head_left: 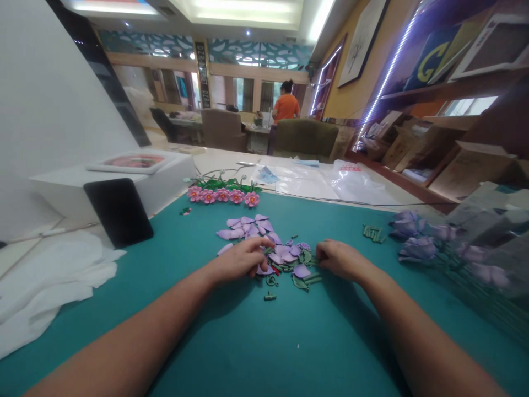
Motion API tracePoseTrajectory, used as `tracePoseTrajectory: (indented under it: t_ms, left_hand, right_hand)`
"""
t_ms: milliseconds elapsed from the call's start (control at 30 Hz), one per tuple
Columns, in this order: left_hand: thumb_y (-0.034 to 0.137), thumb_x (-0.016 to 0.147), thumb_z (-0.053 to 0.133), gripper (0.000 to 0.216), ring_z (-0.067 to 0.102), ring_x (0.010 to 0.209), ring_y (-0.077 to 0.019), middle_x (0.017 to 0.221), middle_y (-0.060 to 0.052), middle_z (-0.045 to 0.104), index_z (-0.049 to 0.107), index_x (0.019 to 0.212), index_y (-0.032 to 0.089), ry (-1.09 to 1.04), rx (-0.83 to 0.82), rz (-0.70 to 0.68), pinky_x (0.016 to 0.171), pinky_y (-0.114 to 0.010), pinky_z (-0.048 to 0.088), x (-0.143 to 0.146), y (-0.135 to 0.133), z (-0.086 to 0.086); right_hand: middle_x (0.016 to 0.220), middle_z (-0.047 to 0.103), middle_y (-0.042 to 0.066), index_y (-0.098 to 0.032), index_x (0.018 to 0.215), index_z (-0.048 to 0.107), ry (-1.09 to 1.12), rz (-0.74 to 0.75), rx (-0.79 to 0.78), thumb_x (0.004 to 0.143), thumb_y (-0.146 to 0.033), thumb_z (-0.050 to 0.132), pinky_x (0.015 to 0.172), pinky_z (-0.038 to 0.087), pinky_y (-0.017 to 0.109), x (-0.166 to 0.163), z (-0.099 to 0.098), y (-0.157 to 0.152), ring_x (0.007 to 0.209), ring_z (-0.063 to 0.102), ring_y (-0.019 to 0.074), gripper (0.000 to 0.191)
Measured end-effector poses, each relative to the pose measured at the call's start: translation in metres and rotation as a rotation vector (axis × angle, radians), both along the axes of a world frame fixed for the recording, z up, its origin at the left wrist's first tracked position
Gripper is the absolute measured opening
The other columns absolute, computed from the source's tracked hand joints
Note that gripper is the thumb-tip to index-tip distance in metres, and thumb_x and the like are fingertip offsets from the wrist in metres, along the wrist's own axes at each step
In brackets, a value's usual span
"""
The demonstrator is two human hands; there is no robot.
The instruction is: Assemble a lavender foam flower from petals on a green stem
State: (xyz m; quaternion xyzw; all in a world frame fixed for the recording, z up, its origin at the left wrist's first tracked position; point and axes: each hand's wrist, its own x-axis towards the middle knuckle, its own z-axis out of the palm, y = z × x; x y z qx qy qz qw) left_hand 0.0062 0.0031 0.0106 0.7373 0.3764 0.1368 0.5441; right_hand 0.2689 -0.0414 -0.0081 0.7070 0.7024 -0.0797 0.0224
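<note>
A loose pile of purple petal pieces and small green toy parts lies in the middle of the green mat. Over the pile's left side is my left hand, its fingers bent but apart, with no piece visible in them. At the right edge of the pile, beside some green stem pieces, my right hand has its fingers curled together; whatever they grip is hidden. A small green connector lies nearer to me, apart from the pile.
Pink toy flowers lie at the mat's back edge. A black tablet-like panel leans against a white box at left. Purple flowers and a small green cluster are at right. A person in orange is far behind.
</note>
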Motion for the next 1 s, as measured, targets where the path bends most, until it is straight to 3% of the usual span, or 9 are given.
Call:
tracePoseTrajectory:
  t_ms: [333,500,633,833,1000]
  left_hand:
    - [0.020,0.076,0.046,0.044,0.046,0.053,-0.0091,0.076,-0.002,0.061,0.053,0.119,0.013,-0.020,-0.023,0.012,0.048,-0.022,0.032,0.000,0.003,-0.004]
    - [0.019,0.077,0.046,0.042,0.046,0.052,-0.0087,0.075,-0.001,0.061,0.053,0.118,0.013,-0.053,-0.042,0.010,0.050,-0.022,0.033,0.000,0.003,-0.006]
    - [0.020,0.078,0.046,0.038,0.045,0.051,-0.0090,0.074,-0.001,0.061,0.055,0.114,0.013,-0.067,-0.034,0.000,0.052,-0.023,0.034,0.000,0.004,-0.009]
    - [0.032,0.082,0.047,0.022,0.042,0.054,-0.0104,0.063,0.002,0.052,0.058,0.088,0.014,-0.075,0.117,-0.017,0.054,-0.023,0.034,0.000,0.004,-0.011]
    - [0.036,0.083,0.045,0.025,0.042,0.061,-0.0122,0.062,0.002,0.047,0.058,0.074,0.016,-0.025,0.310,-0.021,0.057,-0.023,0.032,0.001,0.002,-0.011]
  right_hand:
    - [0.073,0.061,0.000,-0.021,0.082,0.062,0.075,-0.005,-0.013,0.071,-0.012,0.052,0.054,0.030,0.023,0.001,0.012,-0.005,0.065,0.051,0.0140,0.017]
    - [0.073,0.063,-0.001,-0.026,0.103,0.062,0.295,0.058,0.112,0.078,-0.017,0.047,0.056,0.036,0.023,-0.012,0.026,-0.011,0.061,0.053,0.0135,0.031]
    - [0.076,0.064,0.000,-0.025,0.098,0.061,0.445,0.105,0.226,0.078,-0.021,0.045,0.058,0.039,0.024,-0.031,0.022,-0.012,0.065,0.055,0.0144,0.026]
    - [0.068,0.057,-0.002,-0.022,0.091,0.055,0.715,0.086,0.393,0.074,-0.028,0.049,0.055,0.039,0.026,-0.052,0.008,-0.009,0.059,0.050,0.0133,0.019]
    - [0.068,0.056,-0.003,-0.021,0.089,0.054,0.942,0.058,0.372,0.076,-0.034,0.054,0.057,0.041,0.026,-0.068,0.003,-0.011,0.061,0.052,0.0134,0.019]
